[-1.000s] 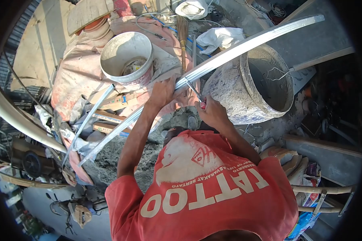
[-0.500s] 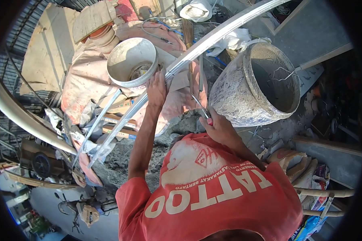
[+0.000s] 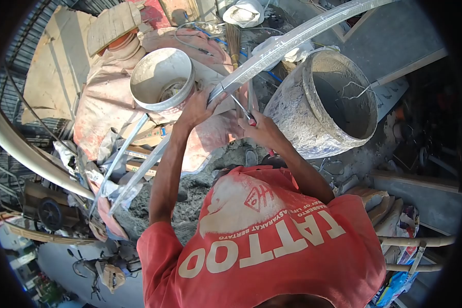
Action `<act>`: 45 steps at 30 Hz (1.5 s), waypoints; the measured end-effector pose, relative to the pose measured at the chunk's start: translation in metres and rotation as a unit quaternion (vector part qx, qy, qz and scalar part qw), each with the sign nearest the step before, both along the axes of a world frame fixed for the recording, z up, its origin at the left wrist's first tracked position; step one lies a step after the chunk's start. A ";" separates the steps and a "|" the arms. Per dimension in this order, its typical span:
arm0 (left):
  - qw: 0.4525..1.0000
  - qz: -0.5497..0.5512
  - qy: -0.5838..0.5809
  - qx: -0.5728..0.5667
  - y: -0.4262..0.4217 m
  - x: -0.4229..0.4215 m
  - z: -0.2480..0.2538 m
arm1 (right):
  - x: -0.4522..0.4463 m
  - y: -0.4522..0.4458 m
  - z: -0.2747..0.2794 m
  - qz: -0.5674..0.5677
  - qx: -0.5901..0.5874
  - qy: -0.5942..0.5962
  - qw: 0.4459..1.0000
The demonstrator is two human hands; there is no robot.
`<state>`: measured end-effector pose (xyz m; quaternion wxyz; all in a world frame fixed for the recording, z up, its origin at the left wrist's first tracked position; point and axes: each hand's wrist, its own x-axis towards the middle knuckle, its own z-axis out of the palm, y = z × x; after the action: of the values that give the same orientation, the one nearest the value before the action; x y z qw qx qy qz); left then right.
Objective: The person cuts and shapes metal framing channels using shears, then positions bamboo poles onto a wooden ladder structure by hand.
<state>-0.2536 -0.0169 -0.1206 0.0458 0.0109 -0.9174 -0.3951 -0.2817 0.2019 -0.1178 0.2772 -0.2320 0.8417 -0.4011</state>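
Observation:
My left hand [image 3: 196, 109] is wrapped round a long pale metal profile [image 3: 272, 50], which slants from the lower left to the upper right. Close by on the right, my right hand [image 3: 262, 128] grips tin snips [image 3: 250, 119] with red on the handles. Their slim metal end points up and left toward the profile, near my left hand. Whether the blades touch the metal is too small to tell. A white bucket [image 3: 138, 87] stands just beyond my left hand, and a large cement-crusted bucket [image 3: 303, 118] is to the right of my right hand.
A second metal strip [image 3: 119, 158] leans at the left. Cardboard boxes [image 3: 148, 137] lie below the white bucket. A broom [image 3: 233, 43] and a white sack [image 3: 244, 14] are at the top. Bamboo poles [image 3: 418, 241] stick out at the lower right, and rough grey rubble [image 3: 192, 192] lies below.
The profile has turned, showing a broader face. My right hand with the snips moved away from it, then back up toward it. My left hand shifted slightly left and down.

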 end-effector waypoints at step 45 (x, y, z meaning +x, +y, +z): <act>0.975 -0.012 0.155 -0.156 0.027 0.004 -0.025 | 0.013 0.005 -0.024 -0.061 -0.014 0.075 0.995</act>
<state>-0.2496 0.0105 -0.1458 0.1844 -0.0688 -0.9495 -0.2442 -0.2687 0.2069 -0.1418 0.1848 -0.2133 0.8670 -0.4107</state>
